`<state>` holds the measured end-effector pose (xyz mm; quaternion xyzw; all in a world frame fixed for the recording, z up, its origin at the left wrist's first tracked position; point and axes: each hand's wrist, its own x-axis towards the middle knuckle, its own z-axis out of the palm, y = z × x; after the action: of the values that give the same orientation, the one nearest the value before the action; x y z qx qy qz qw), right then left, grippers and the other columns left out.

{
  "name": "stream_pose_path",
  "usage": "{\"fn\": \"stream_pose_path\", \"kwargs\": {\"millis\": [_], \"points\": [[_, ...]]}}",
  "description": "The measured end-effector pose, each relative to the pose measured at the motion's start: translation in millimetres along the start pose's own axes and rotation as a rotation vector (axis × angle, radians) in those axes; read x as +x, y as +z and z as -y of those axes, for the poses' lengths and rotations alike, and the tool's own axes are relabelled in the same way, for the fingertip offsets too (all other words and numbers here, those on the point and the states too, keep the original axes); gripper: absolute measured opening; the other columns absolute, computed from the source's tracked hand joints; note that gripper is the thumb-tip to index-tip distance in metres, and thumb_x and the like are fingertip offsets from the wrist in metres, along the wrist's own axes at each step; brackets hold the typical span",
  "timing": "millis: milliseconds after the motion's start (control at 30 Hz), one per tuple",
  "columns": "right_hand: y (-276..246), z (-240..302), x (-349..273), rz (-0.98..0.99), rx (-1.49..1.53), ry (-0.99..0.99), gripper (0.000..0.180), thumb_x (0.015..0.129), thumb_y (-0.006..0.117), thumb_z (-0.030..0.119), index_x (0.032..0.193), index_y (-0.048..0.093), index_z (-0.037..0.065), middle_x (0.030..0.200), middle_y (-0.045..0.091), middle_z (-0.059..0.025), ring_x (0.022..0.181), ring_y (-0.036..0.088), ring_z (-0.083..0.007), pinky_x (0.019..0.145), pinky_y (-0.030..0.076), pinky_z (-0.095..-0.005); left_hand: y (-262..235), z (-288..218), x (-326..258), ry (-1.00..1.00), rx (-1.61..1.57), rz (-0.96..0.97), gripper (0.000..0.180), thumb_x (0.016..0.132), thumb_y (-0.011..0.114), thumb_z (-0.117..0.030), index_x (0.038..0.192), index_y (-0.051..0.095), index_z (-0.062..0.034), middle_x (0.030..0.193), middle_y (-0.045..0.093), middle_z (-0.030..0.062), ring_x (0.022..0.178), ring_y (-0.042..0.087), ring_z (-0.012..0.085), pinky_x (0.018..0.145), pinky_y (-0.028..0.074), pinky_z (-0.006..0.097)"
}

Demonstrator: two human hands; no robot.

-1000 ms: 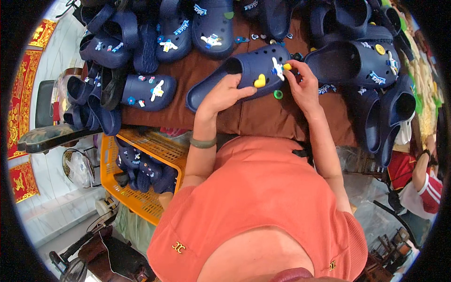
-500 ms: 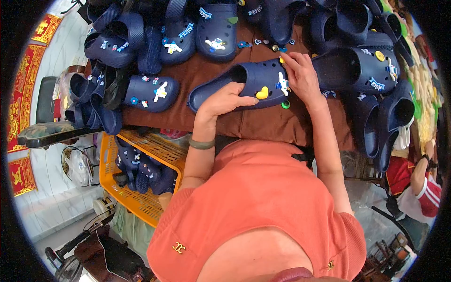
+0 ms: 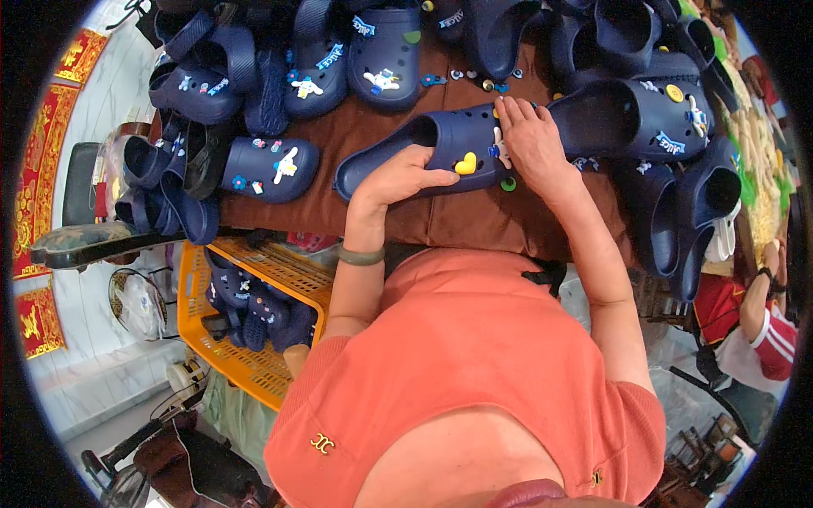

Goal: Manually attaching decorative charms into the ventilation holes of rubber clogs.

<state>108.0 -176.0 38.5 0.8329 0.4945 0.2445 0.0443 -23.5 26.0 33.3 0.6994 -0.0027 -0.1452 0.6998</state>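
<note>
A navy clog [image 3: 464, 135] lies across the brown cloth, its heel toward the left. My left hand [image 3: 398, 178] grips it by the foot opening, thumb on the outside and the other fingers hidden inside. Over the toe end wraps my right hand [image 3: 532, 142], fingers close together, covering part of the front. A yellow heart charm [image 3: 466, 163] sits on the clog's upper, and a white character charm [image 3: 500, 149] shows partly beside my right hand. Just below the clog is a small green ring-shaped piece [image 3: 508, 184]. Another navy clog [image 3: 669, 118] with charms lies to the right.
Several navy clogs [image 3: 385, 55] crowd the far side, and one decorated clog [image 3: 271, 169] lies at left. Loose charms [image 3: 434, 80] are scattered on the brown cloth [image 3: 457, 224]. An orange basket [image 3: 246, 372] holding clogs stands lower left. Another person's arm [image 3: 754, 305] shows far right.
My right hand has shifted from a fingertip pinch on a yellow piece at the toe to lying over the toe end, hiding that piece. My left hand keeps its hold.
</note>
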Motion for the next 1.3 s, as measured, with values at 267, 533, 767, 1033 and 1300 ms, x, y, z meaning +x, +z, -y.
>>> {"fn": "stream_pose_path", "kwargs": {"millis": [267, 533, 767, 1033, 1300], "points": [[-2.0, 14.3, 2.3, 0.172, -0.08, 0.081, 0.054, 0.08, 0.058, 0.011, 0.131, 0.049, -0.005, 0.118, 0.054, -0.0106, 0.109, 0.054, -0.0227, 0.089, 0.046, -0.0319, -7.6, 17.8, 6.8, -0.008, 0.092, 0.002, 0.038, 0.085, 0.068, -0.012, 0.12, 0.062, 0.0012, 0.116, 0.064, 0.001, 0.105, 0.056, 0.0104, 0.097, 0.043, 0.027], [-3.5, 3.1, 4.4, 0.043, -0.086, -0.05, 0.042, 0.086, 0.056, 0.019, 0.119, 0.054, -0.006, 0.111, 0.058, -0.0138, 0.102, 0.056, -0.0248, 0.082, 0.048, -0.0356, -4.8, 17.3, 4.9, 0.025, 0.11, -0.029, 0.033, 0.084, 0.07, -0.019, 0.108, 0.066, 0.0034, 0.093, 0.065, 0.0001, 0.082, 0.053, 0.0075, 0.073, 0.045, 0.025], [4.9, -30.5, 22.5, -0.016, 0.467, 0.072, 0.018, 0.088, 0.062, 0.022, 0.09, 0.068, 0.005, 0.076, 0.065, -0.0141, 0.08, 0.064, -0.0346, 0.071, 0.052, -0.0431, -5.5, 14.6, 5.6, 0.003, 0.111, 0.015, 0.037, 0.085, 0.069, -0.014, 0.118, 0.063, 0.0015, 0.112, 0.065, 0.0007, 0.101, 0.057, 0.0102, 0.093, 0.044, 0.027], [31.2, -12.2, 17.4, -0.233, 0.727, 0.217, 0.016, 0.087, 0.066, 0.017, 0.095, 0.064, 0.004, 0.092, 0.066, -0.0146, 0.091, 0.063, -0.0339, 0.077, 0.05, -0.0408, -3.4, 13.3, 4.8, 0.028, 0.106, -0.047, 0.032, 0.083, 0.07, -0.018, 0.107, 0.066, 0.0033, 0.092, 0.065, 0.0003, 0.083, 0.054, 0.008, 0.074, 0.045, 0.026], [52.6, -12.2, 12.7, -0.374, 0.992, 0.304, 0.021, 0.084, 0.072, 0.02, 0.094, 0.065, 0.004, 0.092, 0.066, -0.0114, 0.088, 0.063, -0.0283, 0.08, 0.049, -0.034, -6.6, 12.3, 5.9, -0.026, 0.125, -0.023, 0.035, 0.086, 0.069, -0.013, 0.117, 0.064, 0.0025, 0.111, 0.066, 0.0023, 0.101, 0.058, 0.011, 0.094, 0.045, 0.027]]}}
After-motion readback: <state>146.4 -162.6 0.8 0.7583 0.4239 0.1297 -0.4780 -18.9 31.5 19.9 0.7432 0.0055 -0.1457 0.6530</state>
